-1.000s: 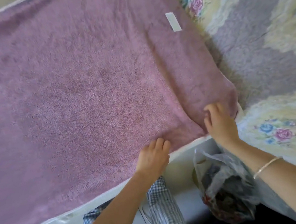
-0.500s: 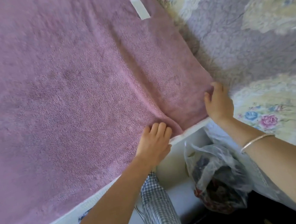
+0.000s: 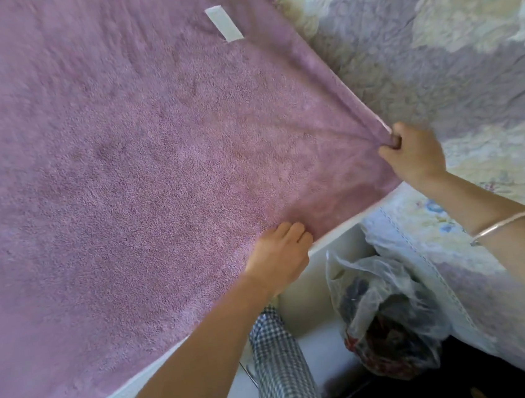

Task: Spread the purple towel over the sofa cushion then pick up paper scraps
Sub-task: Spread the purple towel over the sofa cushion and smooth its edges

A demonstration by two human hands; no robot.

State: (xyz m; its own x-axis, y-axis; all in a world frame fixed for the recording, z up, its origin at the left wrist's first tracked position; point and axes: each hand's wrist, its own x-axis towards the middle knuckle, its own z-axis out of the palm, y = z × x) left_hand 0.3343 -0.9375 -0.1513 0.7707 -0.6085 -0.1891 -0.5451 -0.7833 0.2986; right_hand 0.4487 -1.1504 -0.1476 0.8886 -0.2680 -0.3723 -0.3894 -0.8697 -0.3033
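Fingers (image 3: 395, 140) of the right hand (image 3: 415, 154) were curled tight around the near right corner of the purple towel (image 3: 123, 181), pinching its pale hem so that folds fanned out from the grip. Fingers (image 3: 293, 230) of the left hand (image 3: 279, 258) lay close together and pressed down on the towel just inside its front edge. The towel lay spread across the sofa cushion (image 3: 335, 240), whose white front edge showed below it. A white strip (image 3: 224, 24) lay on the towel near its far right side. To the right, a quilted floral cover (image 3: 435, 67) lay beside the towel. A thin bracelet (image 3: 500, 225) circled the right wrist. Below the cushion sat a clear plastic bag (image 3: 386, 315) with dark contents, next to a checked trouser leg (image 3: 283, 375).
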